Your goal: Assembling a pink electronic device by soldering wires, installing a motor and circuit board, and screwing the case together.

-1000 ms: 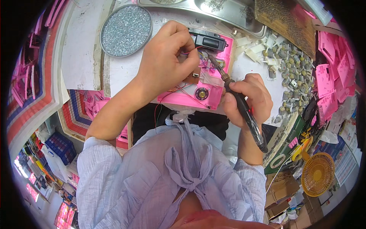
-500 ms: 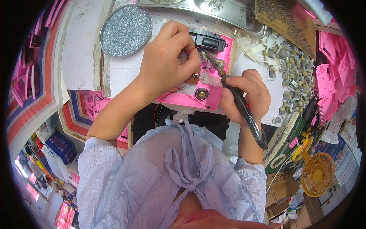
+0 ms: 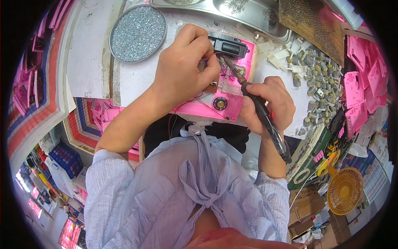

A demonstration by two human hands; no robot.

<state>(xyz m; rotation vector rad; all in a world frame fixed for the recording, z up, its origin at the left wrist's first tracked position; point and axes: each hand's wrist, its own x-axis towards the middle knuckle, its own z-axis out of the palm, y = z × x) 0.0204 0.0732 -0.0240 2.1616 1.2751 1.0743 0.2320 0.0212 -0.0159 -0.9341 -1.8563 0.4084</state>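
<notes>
over the bench, the soldering iron points diagonally forward-left.

The soldering iron has a glossy plastic handle. The pink casing looks of smooth plastic, the tray of shiny metal, and the sleeves of matt, crinkled cloth.

My bare left hand and bare right hand look fairly sharp in bright, soft light. Glare streaks the shiny silver metal tray toward one o'clock; eight o'clock washes out white. Straight edges bend near the blackened rim.
</notes>
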